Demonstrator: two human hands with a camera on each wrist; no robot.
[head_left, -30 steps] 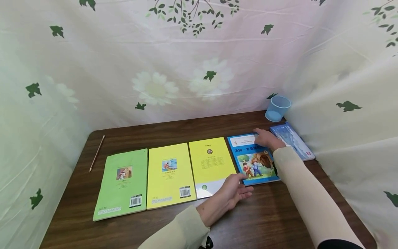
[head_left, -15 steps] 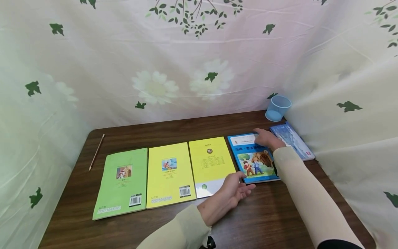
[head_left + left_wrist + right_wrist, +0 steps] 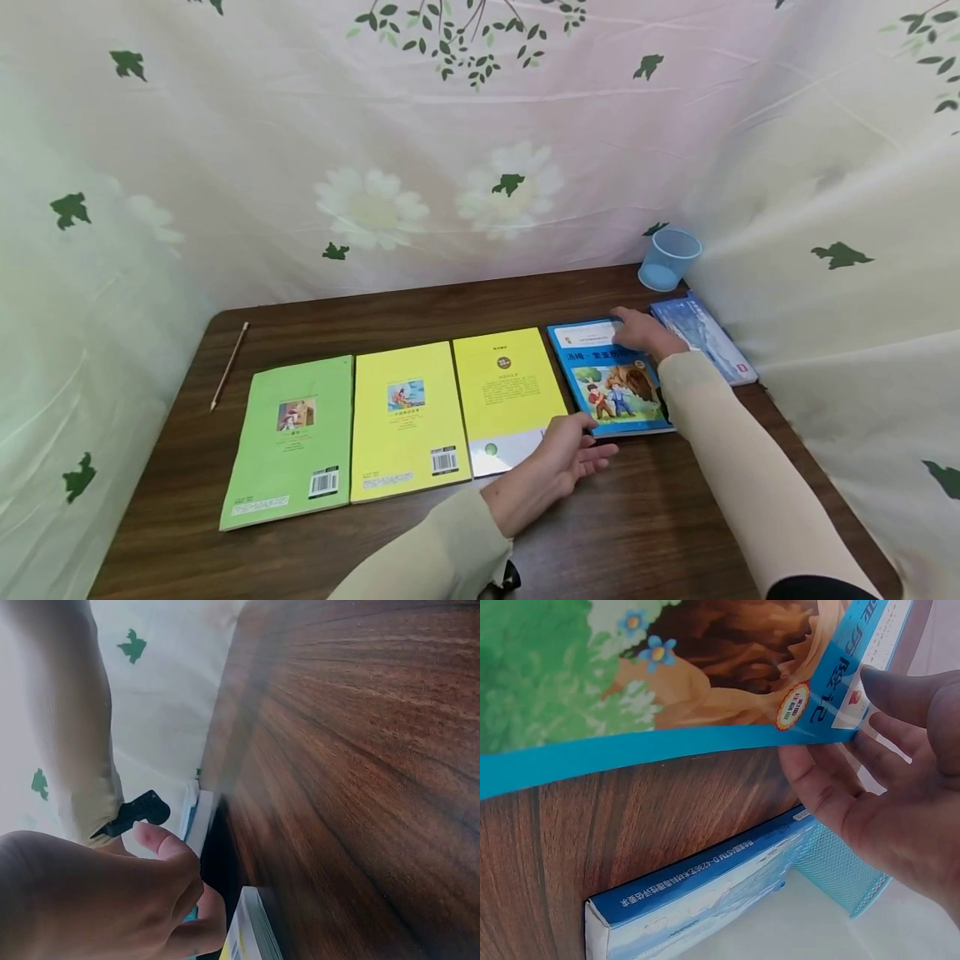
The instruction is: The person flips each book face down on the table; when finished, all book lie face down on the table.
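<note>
Right now, from my remote seat, this is what I read off the feeds.

Work in hand: a row of books lies flat along the table (image 3: 645,533); I judge the lining-up nearly done, with the blue picture book (image 3: 603,379) the one being squared.

Right hand: my right hand (image 3: 643,333) lies on the far right corner of the blue picture book. On the right wrist view the fingers (image 3: 900,735) are nearly straight, fingertips on the cover edge, nothing gripped.

Left hand: my left hand (image 3: 558,467) sits at the near left corner of the same book. Its fingers are loosely curled and the thumb touches the book's edge; I see nothing clasped in it.

Done so far: green book (image 3: 292,437), yellow book (image 3: 408,421) and second yellow book (image 3: 506,396) lie side by side, edges close.

Left to do, as I judge it: the blue picture book sits slightly skewed against its yellow neighbour, and the pale blue book (image 3: 705,337) lies apart at an angle to the right.

Around: a blue mesh cup (image 3: 667,260) lies tipped against the curtain (image 3: 480,150) behind the pale blue book; a pencil (image 3: 227,367) rests at far left.

In the way: the pale blue book is just beside my right hand, and the curtain crowds that corner.
</note>
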